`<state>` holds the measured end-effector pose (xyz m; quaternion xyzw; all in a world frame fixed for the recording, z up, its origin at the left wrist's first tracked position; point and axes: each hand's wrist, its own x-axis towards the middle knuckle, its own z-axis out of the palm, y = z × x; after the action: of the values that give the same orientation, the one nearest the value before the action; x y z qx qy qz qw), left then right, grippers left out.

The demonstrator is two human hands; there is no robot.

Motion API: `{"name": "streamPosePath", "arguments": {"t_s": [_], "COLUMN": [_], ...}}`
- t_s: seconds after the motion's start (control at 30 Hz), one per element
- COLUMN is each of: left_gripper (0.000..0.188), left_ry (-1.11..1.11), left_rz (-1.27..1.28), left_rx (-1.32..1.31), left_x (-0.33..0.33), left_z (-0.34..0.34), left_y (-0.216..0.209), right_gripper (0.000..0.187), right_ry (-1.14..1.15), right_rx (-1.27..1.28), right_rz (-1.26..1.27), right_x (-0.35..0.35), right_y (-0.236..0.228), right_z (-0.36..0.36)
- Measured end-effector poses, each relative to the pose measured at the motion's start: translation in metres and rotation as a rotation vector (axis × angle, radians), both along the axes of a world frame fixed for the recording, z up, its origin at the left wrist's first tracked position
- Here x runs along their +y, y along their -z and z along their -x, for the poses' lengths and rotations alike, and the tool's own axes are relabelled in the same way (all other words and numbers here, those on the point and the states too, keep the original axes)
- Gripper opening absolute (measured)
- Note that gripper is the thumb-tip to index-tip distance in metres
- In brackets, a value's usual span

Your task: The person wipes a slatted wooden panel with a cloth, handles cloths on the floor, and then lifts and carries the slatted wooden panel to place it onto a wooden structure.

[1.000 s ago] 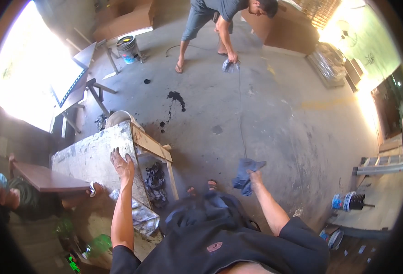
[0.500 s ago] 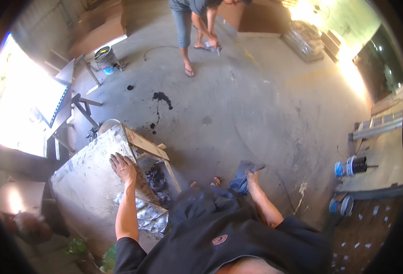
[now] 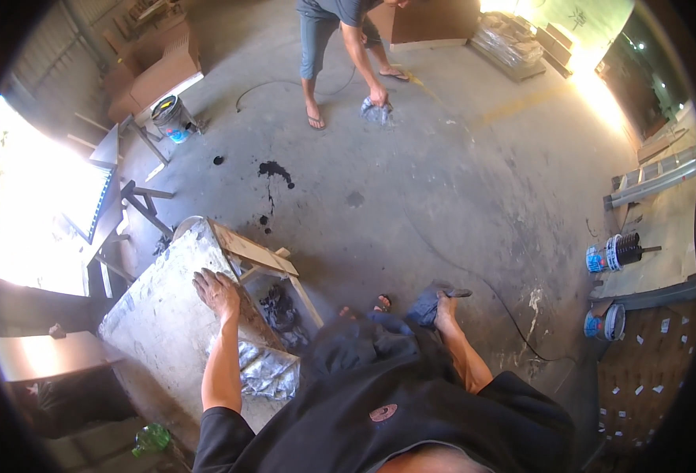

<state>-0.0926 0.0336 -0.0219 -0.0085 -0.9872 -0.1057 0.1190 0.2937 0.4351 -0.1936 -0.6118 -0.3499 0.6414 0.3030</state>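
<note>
My left hand [image 3: 216,292], its fingertips darkened, lies flat and spread on the pale, stained top of a worktable [image 3: 155,303]. Nothing is held in it. At my right side, my right hand [image 3: 445,310] is closed on a dark blue-grey cloth [image 3: 424,305], which hangs bunched beside my leg. A crumpled grey-white sheet [image 3: 267,370] lies at the table's near edge, close to my left forearm. Dark crumpled cloths [image 3: 281,314] sit in the shadow beside the table's wooden frame [image 3: 253,254].
Across the floor a person [image 3: 316,55] bends with a wet-looking cloth [image 3: 377,111]. Black spilled liquid [image 3: 275,170] marks the concrete. A bucket [image 3: 172,120] stands far left; a ladder [image 3: 655,180] and pails [image 3: 605,323] are at right. A cable [image 3: 490,288] crosses the floor.
The other person, earlier holding the cloth in both hands with liquid dripping from it, now lowers it in one hand toward the floor. My view has shifted slightly; my left hand stays on the tabletop.
</note>
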Motion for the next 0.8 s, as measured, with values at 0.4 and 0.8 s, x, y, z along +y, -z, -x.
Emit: {"name": "streamPosePath", "arguments": {"t_s": [0.4, 0.8], "left_gripper": [0.049, 0.049], "left_ry": [0.148, 0.186], "left_rz": [0.541, 0.751], "left_rx": [-0.004, 0.047], "left_x": [-0.041, -0.073], "left_z": [0.021, 0.036], "left_y": [0.043, 0.058], "right_gripper": [0.032, 0.033], "right_ry": [-0.34, -0.298], "right_rx": [-0.518, -0.458], "right_rz": [-0.182, -0.271], "right_x": [-0.025, -0.003], "right_y": [-0.063, -0.038], "right_z": [0.023, -0.009]}}
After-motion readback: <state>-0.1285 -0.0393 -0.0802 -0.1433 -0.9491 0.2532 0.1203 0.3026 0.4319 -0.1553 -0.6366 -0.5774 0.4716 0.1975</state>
